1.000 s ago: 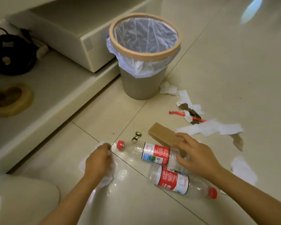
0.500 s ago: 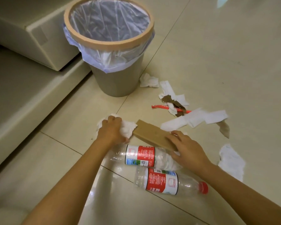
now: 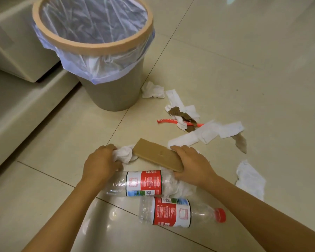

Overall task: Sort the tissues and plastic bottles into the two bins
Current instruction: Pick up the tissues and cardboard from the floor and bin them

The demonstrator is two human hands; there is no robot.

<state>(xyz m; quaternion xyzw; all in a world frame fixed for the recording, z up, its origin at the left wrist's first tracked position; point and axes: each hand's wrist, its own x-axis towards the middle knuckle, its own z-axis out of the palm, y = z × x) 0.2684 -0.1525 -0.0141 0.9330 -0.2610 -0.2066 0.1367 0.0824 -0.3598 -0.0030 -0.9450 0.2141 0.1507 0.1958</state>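
My left hand (image 3: pixel 100 164) is closed on a crumpled white tissue (image 3: pixel 125 154) just above the floor. My right hand (image 3: pixel 193 165) grips the near end of a flat brown cardboard piece (image 3: pixel 157 157). Two clear plastic bottles with red labels lie on the tiles below my hands: one (image 3: pixel 144 182) partly under my left wrist, the other (image 3: pixel 173 212) nearer me with a red cap. A lined bin (image 3: pixel 116 91) with a tan rim stands at the upper left. Several loose tissues lie to the right, among them a crumpled one (image 3: pixel 152 90) by the bin and a strip (image 3: pixel 207 133).
A red wrapper (image 3: pixel 168 121) and torn brown cardboard scraps (image 3: pixel 241 142) lie among the tissues. Another tissue (image 3: pixel 249 179) sits at the right. A raised beige step (image 3: pixel 25 110) and a cabinet base (image 3: pixel 13 57) border the left side.
My left hand has carried the tissue up from the lower left to beside the cardboard. My right hand has closed on the cardboard. The view has moved closer to the bin.
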